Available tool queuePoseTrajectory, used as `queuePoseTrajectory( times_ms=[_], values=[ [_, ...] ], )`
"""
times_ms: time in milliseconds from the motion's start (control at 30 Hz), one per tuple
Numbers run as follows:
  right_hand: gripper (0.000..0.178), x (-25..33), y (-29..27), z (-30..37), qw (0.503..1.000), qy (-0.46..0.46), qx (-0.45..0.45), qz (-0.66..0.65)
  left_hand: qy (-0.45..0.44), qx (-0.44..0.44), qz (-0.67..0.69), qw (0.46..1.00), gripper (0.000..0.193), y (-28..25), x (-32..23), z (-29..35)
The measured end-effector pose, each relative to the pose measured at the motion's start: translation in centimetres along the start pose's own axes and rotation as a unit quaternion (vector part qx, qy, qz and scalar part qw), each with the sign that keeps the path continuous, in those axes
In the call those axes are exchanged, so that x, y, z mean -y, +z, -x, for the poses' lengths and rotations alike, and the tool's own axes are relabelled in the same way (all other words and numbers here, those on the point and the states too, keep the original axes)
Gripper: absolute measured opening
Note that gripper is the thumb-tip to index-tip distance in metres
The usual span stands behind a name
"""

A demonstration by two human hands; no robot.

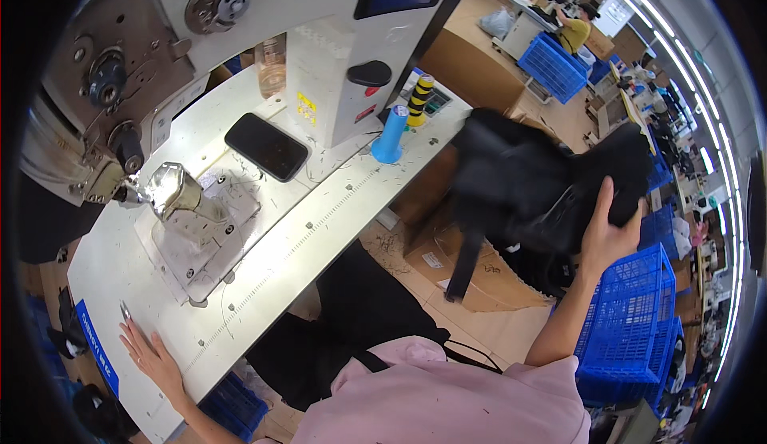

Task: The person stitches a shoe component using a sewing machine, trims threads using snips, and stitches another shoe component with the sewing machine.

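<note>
My right hand (607, 232) is raised out to the right, fingers closed on a black fabric piece (519, 180). The piece is bulky and blurred, with a strap (466, 268) dangling from it; its exact kind does not show. It hangs over an open cardboard box (443, 260) beside the table. Flat on the left end of the white sewing table (280, 272) lies my left hand (156, 364), its fingers stretched out. A small silver pointed tool (125, 311) shows at its fingertips; whether the hand grips it is unclear. The sewing machine (327, 76) stands beyond.
A black phone (267, 147), a blue thread cone (390, 135) and a yellow-black thread spool (419, 100) sit on the table. The machine's metal work post (188, 196) rises near its needle area. Blue crates (627, 316) stand at right. Another person (577, 30) works far off.
</note>
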State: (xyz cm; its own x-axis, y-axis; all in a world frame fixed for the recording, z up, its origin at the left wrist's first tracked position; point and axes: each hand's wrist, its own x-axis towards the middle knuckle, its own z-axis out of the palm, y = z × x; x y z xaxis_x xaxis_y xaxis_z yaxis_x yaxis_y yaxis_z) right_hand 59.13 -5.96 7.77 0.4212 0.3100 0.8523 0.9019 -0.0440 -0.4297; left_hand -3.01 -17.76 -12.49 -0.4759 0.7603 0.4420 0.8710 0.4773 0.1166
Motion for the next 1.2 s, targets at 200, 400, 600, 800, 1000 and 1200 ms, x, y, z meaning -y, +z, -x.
queuePoseTrajectory(
  times_ms=[200, 400, 600, 800, 1000, 1200],
  values=[
    [0.051, -7.7, 2.1, -0.7, 0.959, -0.148, -0.058, 0.234, 0.012, -0.019, 0.059, 0.998, 0.051, 0.8, -0.9, -0.5],
    [0.017, 10.6, 13.2, 11.3, 0.923, -0.097, 0.242, -0.283, -0.055, -0.026, 0.089, 0.994, 0.057, -2.0, 0.3, -0.6],
    [0.019, 21.5, 12.7, 21.9, 0.717, -0.321, 0.373, -0.494, -0.111, -0.098, 0.133, 0.980, 0.057, -3.8, 0.8, -1.7],
    [0.027, 27.8, 9.8, 29.8, 0.456, -0.398, 0.577, -0.548, -0.227, -0.355, 0.000, 0.907, 0.061, -7.3, 14.9, 0.8],
    [0.022, 28.2, 10.3, 31.7, 0.433, -0.304, 0.677, -0.511, -0.391, -0.225, -0.192, 0.872, 0.055, -7.3, 28.9, 5.0],
    [0.018, 28.9, 11.2, 31.3, 0.433, -0.297, 0.675, -0.518, -0.325, -0.058, -0.181, 0.927, 0.039, -10.4, 31.3, 6.0]
  ],
)
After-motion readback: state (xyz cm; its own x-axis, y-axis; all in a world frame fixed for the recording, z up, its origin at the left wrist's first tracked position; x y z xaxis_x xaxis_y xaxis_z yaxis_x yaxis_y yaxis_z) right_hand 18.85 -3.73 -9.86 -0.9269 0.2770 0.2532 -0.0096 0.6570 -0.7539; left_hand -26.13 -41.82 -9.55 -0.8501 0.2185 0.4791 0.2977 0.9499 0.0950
